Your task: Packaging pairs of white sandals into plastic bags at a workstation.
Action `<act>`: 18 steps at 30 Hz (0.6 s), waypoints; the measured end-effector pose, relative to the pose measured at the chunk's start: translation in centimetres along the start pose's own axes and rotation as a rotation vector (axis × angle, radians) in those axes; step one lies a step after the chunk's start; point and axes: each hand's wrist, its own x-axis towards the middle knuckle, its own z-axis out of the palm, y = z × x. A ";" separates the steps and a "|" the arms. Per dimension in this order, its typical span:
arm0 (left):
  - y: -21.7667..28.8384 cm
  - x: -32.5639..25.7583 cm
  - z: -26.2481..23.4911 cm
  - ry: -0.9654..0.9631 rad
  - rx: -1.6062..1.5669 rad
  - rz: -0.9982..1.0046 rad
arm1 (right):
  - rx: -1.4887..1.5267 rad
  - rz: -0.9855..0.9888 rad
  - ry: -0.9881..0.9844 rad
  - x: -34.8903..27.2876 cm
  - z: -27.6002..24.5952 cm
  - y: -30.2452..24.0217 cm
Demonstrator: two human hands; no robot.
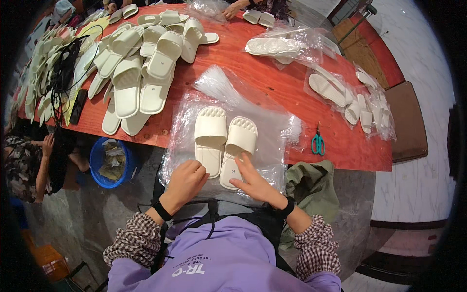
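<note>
Purple sweatshirt (221,246), right hand (257,183) at slipper (242,137)

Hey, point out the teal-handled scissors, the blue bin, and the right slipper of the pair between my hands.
Teal-handled scissors (318,139): head view, where the handles meet.
Blue bin (95,160): head view, left side wall.
Right slipper (242,136): head view, its broad strap.

From the wearer's head, the fisheye looks steeply down over the purple printed sweatshirt (243,246) — close above the bare left hand (184,182) and bare right hand (257,184) — facing out across the broad red wooden table (360,155).
</note>
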 end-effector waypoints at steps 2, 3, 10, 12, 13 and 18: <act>0.2 0.2 0.5 -0.010 0.025 0.010 | -0.196 -0.074 -0.020 0.2 0.3 -0.2; 0.2 0.3 0.7 -0.021 0.050 0.020 | -0.168 -0.095 -0.030 0.3 0.3 -0.7; 0.3 1.3 1.2 -0.039 0.097 -0.048 | -0.021 -0.173 0.031 0.8 -2.4 -1.5; 0.0 1.8 1.8 -0.051 0.090 -0.059 | 0.083 -0.024 0.053 1.2 -4.9 -0.9; -0.3 1.8 2.2 -0.049 0.090 -0.061 | 0.192 0.120 0.075 1.7 -6.1 -0.6; -1.2 2.4 3.2 0.018 0.092 -0.076 | -0.002 0.068 0.406 6.0 -10.2 1.8</act>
